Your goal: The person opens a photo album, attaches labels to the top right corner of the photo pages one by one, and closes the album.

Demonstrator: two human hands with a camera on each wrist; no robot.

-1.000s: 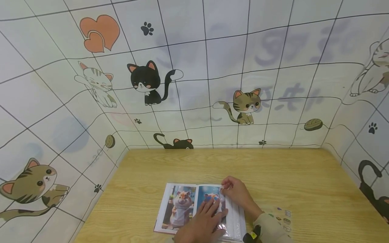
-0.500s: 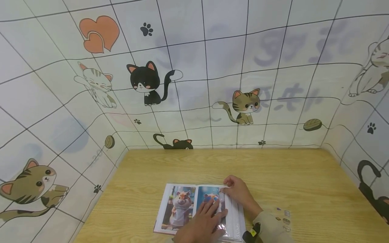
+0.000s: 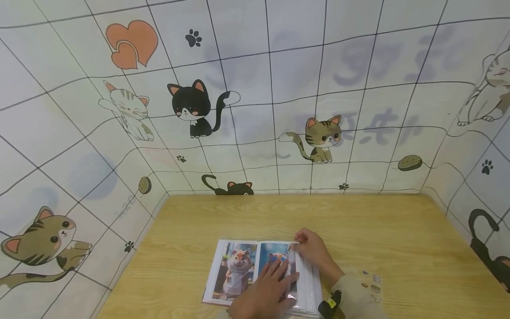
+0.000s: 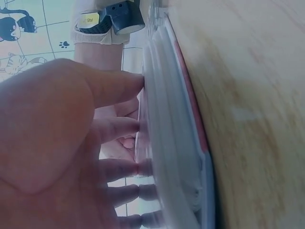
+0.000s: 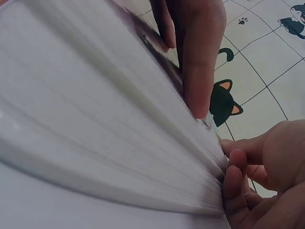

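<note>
A photo album (image 3: 311, 290) lies open on the table, with a hamster picture (image 3: 237, 277) on its left page and a second, partly covered picture on its right page. My left hand (image 3: 266, 290) rests on the right page with its fingers spread. In the left wrist view, the thumb and fingertips of my left hand (image 4: 52, 138) touch the page surface. My right hand (image 3: 316, 251) pinches the right page near its upper outer corner. In the right wrist view, the curled fingers of my right hand (image 5: 274, 176) are at the page edges. A small brownish patch shows beside its fingertips.
A clear sheet of small printed stickers (image 3: 375, 288) lies right of the album, partly under the right sleeve (image 3: 354, 297). The wooden table (image 3: 191, 221) meets a cat-patterned cloth wall (image 3: 255, 168) at its back and sides.
My right hand has shifted slightly up and to the right at the page corner. My left hand and the album stay almost where they were.
</note>
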